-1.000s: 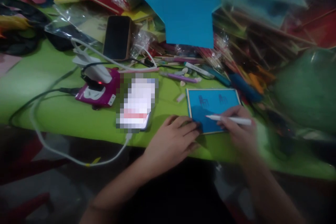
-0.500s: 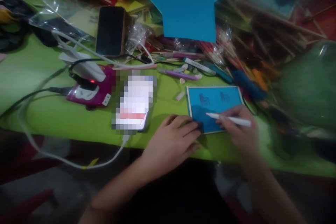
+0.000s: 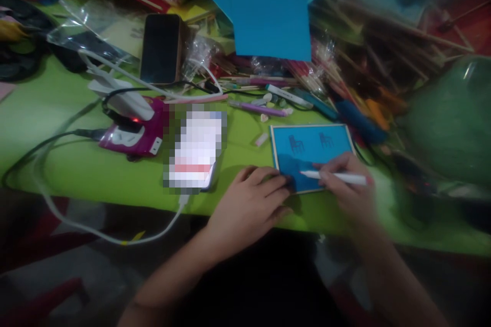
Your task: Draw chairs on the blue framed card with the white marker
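Observation:
A small blue board [image 3: 337, 138] edged with thin pale sticks lies on the green table. Two dark chair drawings show on its upper half. My right hand [image 3: 347, 184] grips a white marker [image 3: 351, 178] whose tip is at the board's lower left part. My left hand [image 3: 259, 199] rests at the board's lower left corner, fingers stretched out, with the fingertips on or beside its edge. Just left of that hand lies a lit phone [image 3: 197, 148], its screen pixelated and a white cable plugged into its lower end.
A purple power strip [image 3: 132, 135] with plugs and cords sits on the left. Behind it stands a dark phone [image 3: 160, 48]. Pens, sticks and an eraser [image 3: 261, 139] lie behind the board, below a large blue sheet [image 3: 272, 15]. A rounded green object [image 3: 452, 122] stands at right.
The view has shifted slightly. Both hands keep nearly the same place, and the marker tip stays near the same spot on the board.

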Tool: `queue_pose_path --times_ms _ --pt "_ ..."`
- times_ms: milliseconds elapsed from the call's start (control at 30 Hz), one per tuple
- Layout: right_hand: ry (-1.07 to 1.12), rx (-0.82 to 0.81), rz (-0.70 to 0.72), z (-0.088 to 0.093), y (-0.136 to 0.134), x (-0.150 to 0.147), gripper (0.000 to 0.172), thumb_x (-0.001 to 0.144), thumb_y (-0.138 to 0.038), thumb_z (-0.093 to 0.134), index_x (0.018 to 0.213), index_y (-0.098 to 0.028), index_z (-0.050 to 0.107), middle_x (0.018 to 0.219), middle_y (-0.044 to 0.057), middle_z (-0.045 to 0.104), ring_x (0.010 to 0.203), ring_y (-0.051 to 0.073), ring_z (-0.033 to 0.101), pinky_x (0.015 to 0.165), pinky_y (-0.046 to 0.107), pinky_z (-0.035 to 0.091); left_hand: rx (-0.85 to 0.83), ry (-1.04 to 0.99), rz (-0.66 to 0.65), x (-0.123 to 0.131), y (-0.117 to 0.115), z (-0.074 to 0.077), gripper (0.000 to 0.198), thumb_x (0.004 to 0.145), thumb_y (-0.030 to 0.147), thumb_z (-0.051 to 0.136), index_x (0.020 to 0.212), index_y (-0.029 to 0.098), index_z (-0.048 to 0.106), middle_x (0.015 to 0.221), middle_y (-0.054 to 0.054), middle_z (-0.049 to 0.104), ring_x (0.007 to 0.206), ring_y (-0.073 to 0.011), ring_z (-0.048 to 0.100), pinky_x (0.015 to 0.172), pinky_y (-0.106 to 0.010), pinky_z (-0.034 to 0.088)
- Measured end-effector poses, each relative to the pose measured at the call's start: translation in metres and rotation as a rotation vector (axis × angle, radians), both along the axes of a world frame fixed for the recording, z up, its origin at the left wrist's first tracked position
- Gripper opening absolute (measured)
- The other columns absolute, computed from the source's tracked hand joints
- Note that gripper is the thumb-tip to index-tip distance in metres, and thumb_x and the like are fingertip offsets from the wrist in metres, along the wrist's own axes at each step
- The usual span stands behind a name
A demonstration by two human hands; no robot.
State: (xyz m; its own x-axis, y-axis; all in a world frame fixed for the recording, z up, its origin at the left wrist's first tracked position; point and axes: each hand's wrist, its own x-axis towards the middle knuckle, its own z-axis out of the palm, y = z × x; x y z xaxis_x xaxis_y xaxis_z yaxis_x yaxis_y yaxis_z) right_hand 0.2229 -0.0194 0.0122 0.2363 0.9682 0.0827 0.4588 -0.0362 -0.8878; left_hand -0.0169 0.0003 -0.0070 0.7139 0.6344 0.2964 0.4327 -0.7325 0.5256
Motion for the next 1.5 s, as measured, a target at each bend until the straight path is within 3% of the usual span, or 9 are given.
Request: queue_pose_path --times_ms 267,567,800,1100,1500 --pt "0.047 -0.047 0.006 -0.0011 -0.0041 0.0027 0.014 0.08 -0.025 0.075 0.071 -0.025 0.063 0.07 -0.001 0.066 0.09 0.027 0.076 0.079 0.04 0.059 0.002 -0.003 -0.002 0.0 -0.0002 -0.0004 0.027 0.105 0.039 0.06 0.123 0.022 0.07 0.132 -0.002 0.074 0.127 -0.026 0.059 0.1 -0.046 0.043" --pt "0.08 -0.053 0.036 -0.0045 -0.0072 0.0063 0.014 0.082 -0.024 0.075 0.073 -0.026 0.064 0.071 -0.001 0.065 0.093 0.027 0.073 0.081 0.041 0.057 -0.009 -0.003 0.004 -0.001 -0.0003 -0.0003 0.027 0.105 0.039 0.06 0.124 0.022 0.069 0.133 0.0 0.074 0.128 -0.025 0.058 0.101 -0.045 0.041" --pt "0.221 0.042 -0.011 -0.0047 -0.0057 0.0023 0.014 0.085 -0.025 0.075 0.077 -0.027 0.065 0.065 -0.005 0.061 0.064 0.017 0.064 0.089 0.046 0.061 0.0 0.035 -0.007 0.0002 0.0003 0.0018 0.025 0.105 0.04 0.061 0.122 0.024 0.07 0.134 0.0 0.072 0.127 -0.0266 0.057 0.1 -0.047 0.042" --pt "0.083 0.009 -0.042 0.0001 -0.0043 -0.0021 0.015 0.085 -0.028 0.076 0.077 -0.027 0.063 0.064 -0.003 0.065 0.067 0.02 0.07 0.08 0.043 0.063 -0.006 0.071 -0.017 0.001 0.0001 0.0037 0.025 0.102 0.04 0.065 0.122 0.025 0.07 0.135 -0.002 0.07 0.128 -0.0278 0.056 0.101 -0.048 0.044" --pt "-0.019 -0.011 -0.007 -0.0027 -0.0047 0.0014 0.014 0.087 -0.027 0.073 0.079 -0.027 0.062 0.065 -0.003 0.066 0.072 0.022 0.072 0.072 0.038 0.058 -0.006 0.077 -0.019 0.0006 0.0001 0.0036 0.025 0.102 0.038 0.066 0.123 0.025 0.068 0.136 -0.002 0.07 0.127 -0.0283 0.057 0.102 -0.048 0.042"
